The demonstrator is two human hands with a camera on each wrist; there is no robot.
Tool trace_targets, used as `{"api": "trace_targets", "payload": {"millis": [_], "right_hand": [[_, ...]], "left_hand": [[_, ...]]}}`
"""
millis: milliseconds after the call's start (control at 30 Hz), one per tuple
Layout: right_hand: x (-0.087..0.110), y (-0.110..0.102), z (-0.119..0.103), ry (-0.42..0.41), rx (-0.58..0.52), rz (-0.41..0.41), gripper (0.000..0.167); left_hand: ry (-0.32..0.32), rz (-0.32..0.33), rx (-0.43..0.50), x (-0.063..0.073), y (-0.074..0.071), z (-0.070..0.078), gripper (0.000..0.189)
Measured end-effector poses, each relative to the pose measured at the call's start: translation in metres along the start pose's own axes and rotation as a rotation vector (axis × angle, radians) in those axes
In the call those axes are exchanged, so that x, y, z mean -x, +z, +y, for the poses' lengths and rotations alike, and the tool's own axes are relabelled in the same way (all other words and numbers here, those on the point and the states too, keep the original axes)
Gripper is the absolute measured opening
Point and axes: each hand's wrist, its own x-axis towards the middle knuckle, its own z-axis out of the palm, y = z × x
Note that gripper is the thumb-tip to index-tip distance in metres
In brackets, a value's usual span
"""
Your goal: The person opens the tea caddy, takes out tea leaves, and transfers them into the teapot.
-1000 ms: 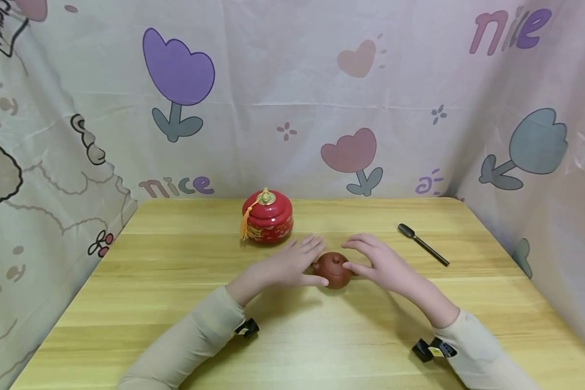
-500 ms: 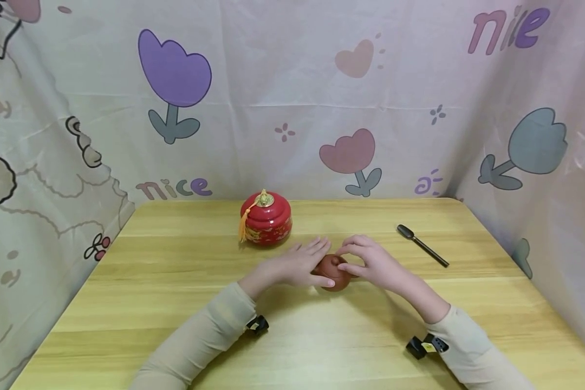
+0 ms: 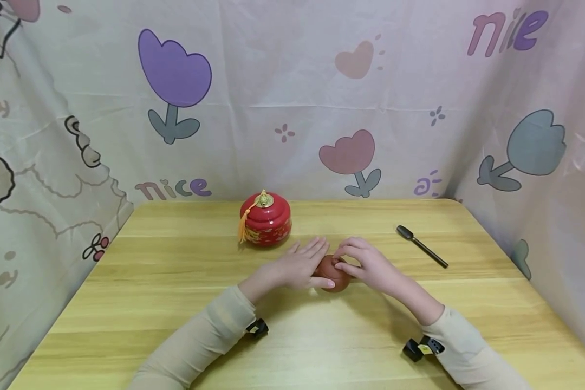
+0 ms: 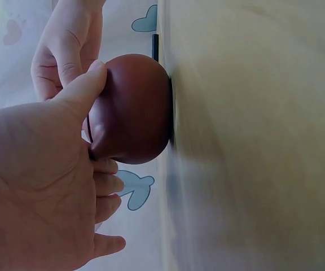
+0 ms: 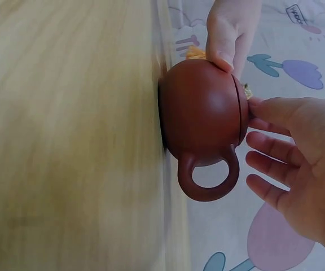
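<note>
A small reddish-brown clay teapot sits upright on the wooden table, its loop handle showing in the right wrist view. My left hand holds the pot at its spout side, thumb against the near side of the body and the other fingers mostly straight beyond the spout. From the right, my right hand pinches the knob on top between thumb and index finger; its other fingers are spread apart. The lid is seated on the pot, with a thin seam along its edge. The fingers largely hide the knob.
Behind the left hand stands a red lidded jar with a gold knob and an orange tassel. A dark scoop lies on the table to the right. A printed curtain hangs around the back and sides.
My left hand has moved right, its thumb coming onto the teapot's body. My right hand has moved left and its thumb and index finger have closed on the lid's knob.
</note>
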Motion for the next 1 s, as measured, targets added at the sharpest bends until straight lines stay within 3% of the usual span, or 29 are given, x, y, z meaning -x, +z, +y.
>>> {"api": "trace_targets", "payload": {"millis": [367, 633, 1000], "right_hand": [[0.002, -0.010, 0.002, 0.022, -0.023, 0.034, 0.014], [0.000, -0.028, 0.011, 0.004, -0.013, 0.118, 0.018], [0.007, -0.048, 0.020, 0.065, 0.040, 0.120, 0.020]], "left_hand": [[-0.006, -0.003, 0.005, 0.000, 0.002, 0.000, 0.095], [-0.004, 0.014, -0.009, -0.002, 0.000, -0.002, 0.095], [0.008, 0.007, 0.003, -0.001, 0.001, -0.001, 0.095]]}}
